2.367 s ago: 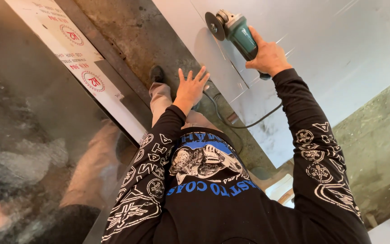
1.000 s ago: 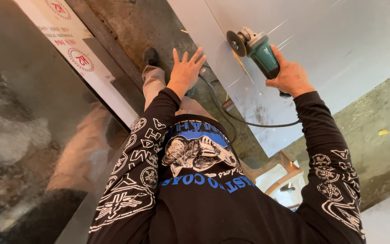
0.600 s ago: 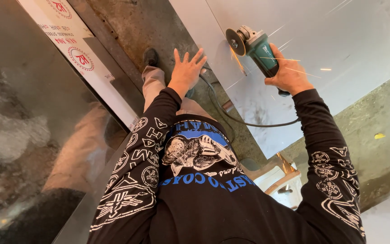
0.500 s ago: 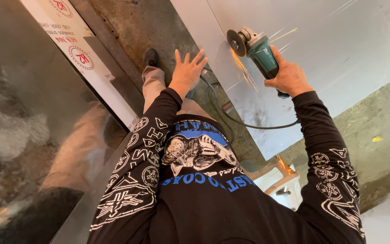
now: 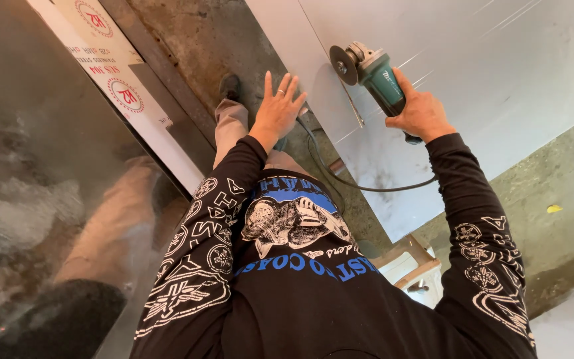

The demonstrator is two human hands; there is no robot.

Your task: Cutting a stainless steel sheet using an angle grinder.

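The sparks are gone now; the right hand (image 5: 421, 114) is gripping the teal-bodied angle grinder (image 5: 369, 68), disc leftward toward the left hand (image 5: 278, 110), fingers spread flat on the pale grey metal sheet (image 5: 473, 60).

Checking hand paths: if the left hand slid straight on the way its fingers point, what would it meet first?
The left hand lies flat at the light metal sheet edge; straight ahead looks like more sheet, nothing else, though depth is unclear.

My right hand (image 5: 420, 113) is covering the rear grip of the angle grinder (image 5: 370, 66), so the switch isn't showing. The pale sheet-metal panel (image 5: 473, 60) is running off the top & right edges. The black power cord (image 5: 367, 186) is disappearing behind my torso. My left hand (image 5: 278, 110) is hiding the panel's corner. One shoe (image 5: 229, 86) is showing; the other is hidden.
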